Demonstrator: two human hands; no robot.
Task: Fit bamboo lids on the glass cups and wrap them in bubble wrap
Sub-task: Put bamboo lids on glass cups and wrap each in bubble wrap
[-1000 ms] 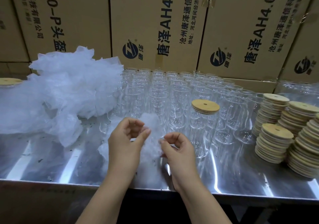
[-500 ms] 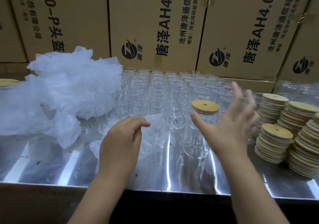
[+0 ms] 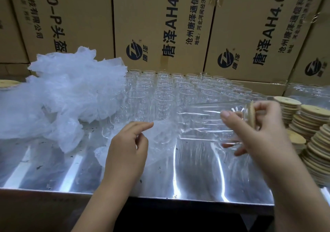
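Here the right hand [image 3: 259, 131] grips a lidded glass cup [image 3: 205, 122] tipped sideways just in front of the rows of empty cups [image 3: 169, 88], bamboo lid [image 3: 252, 113] toward the palm. Likely slick, rigid and breakable, it wants holding round the body, not the lid. The left hand [image 3: 128, 147], loosely curled over the bubble wrap sheet [image 3: 160, 135], may pinch it; I cannot tell.

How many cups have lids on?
1: the lidded cup lying sideways in the right hand. A bamboo lid at far left, behind the bubble wrap, may cap another; its cup is hidden.
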